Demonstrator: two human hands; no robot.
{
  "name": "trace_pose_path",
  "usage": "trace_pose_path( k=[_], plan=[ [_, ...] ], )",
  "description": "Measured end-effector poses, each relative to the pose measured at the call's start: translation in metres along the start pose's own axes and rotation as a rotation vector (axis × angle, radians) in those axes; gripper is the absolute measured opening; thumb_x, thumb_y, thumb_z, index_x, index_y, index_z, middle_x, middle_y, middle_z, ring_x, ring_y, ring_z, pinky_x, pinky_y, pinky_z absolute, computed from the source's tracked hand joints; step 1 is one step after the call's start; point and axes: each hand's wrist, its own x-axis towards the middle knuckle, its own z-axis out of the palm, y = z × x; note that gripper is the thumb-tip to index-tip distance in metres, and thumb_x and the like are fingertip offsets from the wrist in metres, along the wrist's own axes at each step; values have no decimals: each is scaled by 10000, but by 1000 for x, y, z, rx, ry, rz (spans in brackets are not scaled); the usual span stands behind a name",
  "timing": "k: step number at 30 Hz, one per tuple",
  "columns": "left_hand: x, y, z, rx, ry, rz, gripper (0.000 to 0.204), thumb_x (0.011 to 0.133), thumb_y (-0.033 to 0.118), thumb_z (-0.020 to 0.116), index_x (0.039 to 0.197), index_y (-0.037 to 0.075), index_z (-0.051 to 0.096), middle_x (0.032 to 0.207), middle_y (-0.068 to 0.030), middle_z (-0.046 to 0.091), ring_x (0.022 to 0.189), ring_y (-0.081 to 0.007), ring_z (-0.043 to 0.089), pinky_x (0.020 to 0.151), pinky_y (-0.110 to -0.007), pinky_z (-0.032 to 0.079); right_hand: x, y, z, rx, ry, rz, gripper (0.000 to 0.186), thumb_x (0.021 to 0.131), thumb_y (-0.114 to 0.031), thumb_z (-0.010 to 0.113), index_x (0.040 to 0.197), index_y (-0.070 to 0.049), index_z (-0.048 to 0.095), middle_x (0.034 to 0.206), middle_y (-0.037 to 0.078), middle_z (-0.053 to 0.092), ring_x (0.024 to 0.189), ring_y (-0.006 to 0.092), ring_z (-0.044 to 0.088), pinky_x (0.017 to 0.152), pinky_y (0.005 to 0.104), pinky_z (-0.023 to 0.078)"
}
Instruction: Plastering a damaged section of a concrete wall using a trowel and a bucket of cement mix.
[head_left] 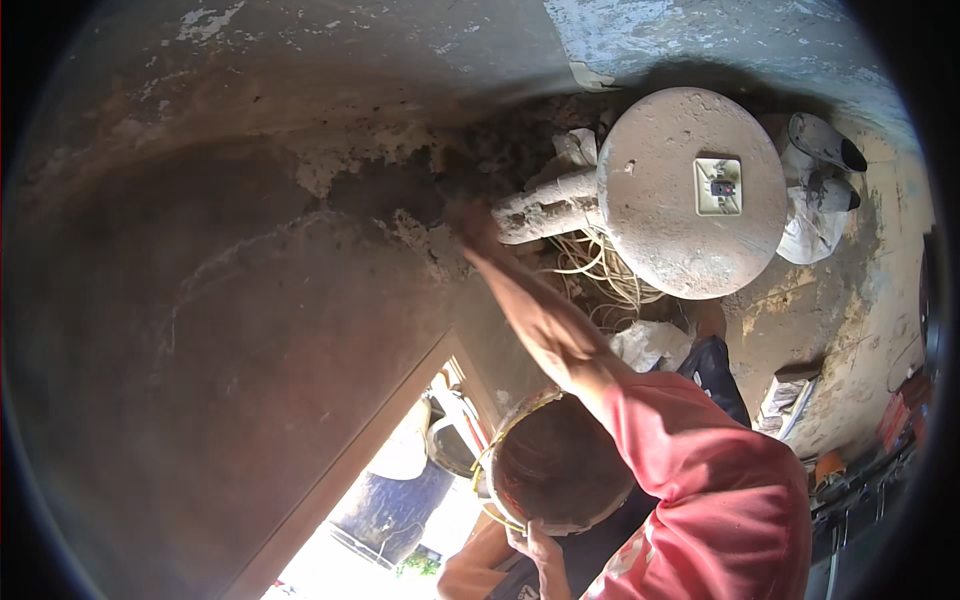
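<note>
My right arm, in a red sleeve, stretches up to a rough, broken patch of wall point(400, 190). At its end my right hand point(472, 225) is smeared by motion and in shadow, so its fingers and anything in them cannot be made out. Low in the view, my left hand point(537, 545) grips the near rim of a round bucket point(570, 465) held against my body. A yellow strip runs along the bucket's left edge. The bucket's inside is dark, and I cannot tell what it holds.
A round, dusty disc point(690, 240) bears a switch box point(719, 187). Coiled cable point(605, 270) lies beside it, with a pale cylindrical piece point(550, 207) at its left. White bags point(810, 225) stand behind. A bright opening point(440, 510) shows a blue barrel point(390, 510).
</note>
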Motion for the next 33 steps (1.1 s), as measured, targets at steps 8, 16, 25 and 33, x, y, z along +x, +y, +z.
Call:
trace_pose_path(
  k=[8, 16, 25, 33],
  plan=[
    [2, 28, 14, -35, -42, 96, 437, 717, 116, 536, 1108, -81, 547, 988, -99, 575, 865, -169, 516, 769, -303, 436, -202, 62, -131, 187, 84, -452, 198, 921, -195, 582, 1046, -57, 516, 764, 152, 612, 669, 327, 626, 560, 425, 477],
    [9, 63, 52, -260, -100, 96, 332, 775, 39, 524, 1087, -61, 578, 940, -68, 592, 819, -146, 516, 724, -292, 445, -286, 134, -337, -481, -128, -843, 198, 862, -203, 621, 998, -67, 577, 812, 100, 603, 693, 264, 619, 602, 393, 506],
    [-30, 116, 67, -222, 33, 352, 133, 712, 16, 556, 707, 17, 423, 628, -10, 374, 588, -121, 359, 534, -303, 334, -309, 119, -268, -1336, -323, -1102, 167, 729, -85, 598, 870, -26, 666, 800, 120, 635, 704, 224, 644, 537, 370, 496],
    [-60, 145, 73, -107, 99, 532, 221, 661, 50, 580, 630, 18, 363, 515, -71, 313, 464, -175, 291, 463, -343, 275, -287, 93, -286, -1064, -122, -1166, 157, 792, -166, 551, 790, -86, 686, 696, 56, 615, 669, 247, 624, 551, 402, 488]
  ],
)
